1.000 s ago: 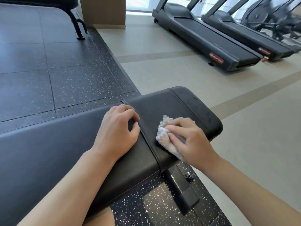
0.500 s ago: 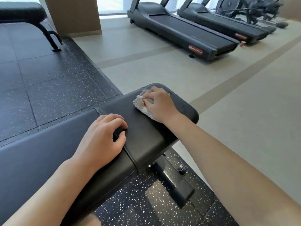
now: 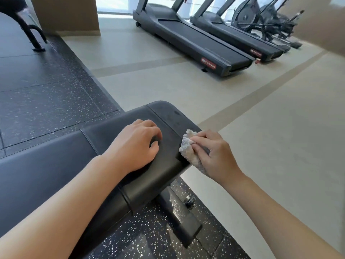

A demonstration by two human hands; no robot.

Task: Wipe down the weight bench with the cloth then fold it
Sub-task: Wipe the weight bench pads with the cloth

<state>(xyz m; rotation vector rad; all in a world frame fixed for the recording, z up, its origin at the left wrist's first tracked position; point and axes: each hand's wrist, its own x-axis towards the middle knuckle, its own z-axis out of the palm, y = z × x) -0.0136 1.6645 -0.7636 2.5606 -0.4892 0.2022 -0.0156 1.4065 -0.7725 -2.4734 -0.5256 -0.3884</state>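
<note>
Pulled back from far end to near edge: right hand (image 3: 212, 154) pinching cloth (image 3: 187, 147) against weight bench (image 3: 168, 116); left hand (image 3: 136, 144) curled, resting atop.

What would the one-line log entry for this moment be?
phase: wiping | right hand: holds cloth at near edge of weight bench | left hand: rests on pad | fold: not yet done

Weight bench (image 3: 166, 116) black, smooth, few dull smudges near end. Cloth (image 3: 188, 148) white, fluffy (grey in shadow part). Rubber floor mat (image 3: 46, 94) dark grey with tiny white speckles, like sprinkles. Other floor (image 3: 270, 137) pale cream with darker tan stripes (image 3: 248, 103). Treadmills (image 3: 196, 43) black, each with small red label. Pillar (image 3: 65, 14) light brown.
</note>
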